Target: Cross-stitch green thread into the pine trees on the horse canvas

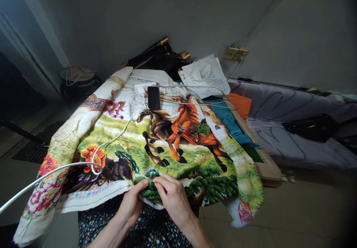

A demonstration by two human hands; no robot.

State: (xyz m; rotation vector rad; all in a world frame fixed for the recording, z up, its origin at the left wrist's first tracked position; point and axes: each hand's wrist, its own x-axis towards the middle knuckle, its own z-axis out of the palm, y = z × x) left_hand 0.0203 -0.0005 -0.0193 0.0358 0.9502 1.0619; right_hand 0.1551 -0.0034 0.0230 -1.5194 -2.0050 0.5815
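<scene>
A large cross-stitch cloth [111, 129] with horses and flowers spreads before me, its two sides rolled up. My left hand [134, 200] grips the near edge, thumb on top and the other fingers hidden beneath. Close beside it, my right hand [173, 196] is closed in a pinch just above a dark green stitched patch. Whatever sits between those fingertips is too small to make out. On the orange horse lie a tangle of green thread [203, 129] and small scissors [182, 129]. Farther up the cloth rests a phone [154, 98] in a red case.
A white cable [50, 171] loops over the cloth from the left. White paper bags [205, 76] and a dark bag [158, 60] are behind it. At right stands a grey-covered sofa [267, 121]; a wall socket [235, 53] is above. A round stool [78, 75] stands at left.
</scene>
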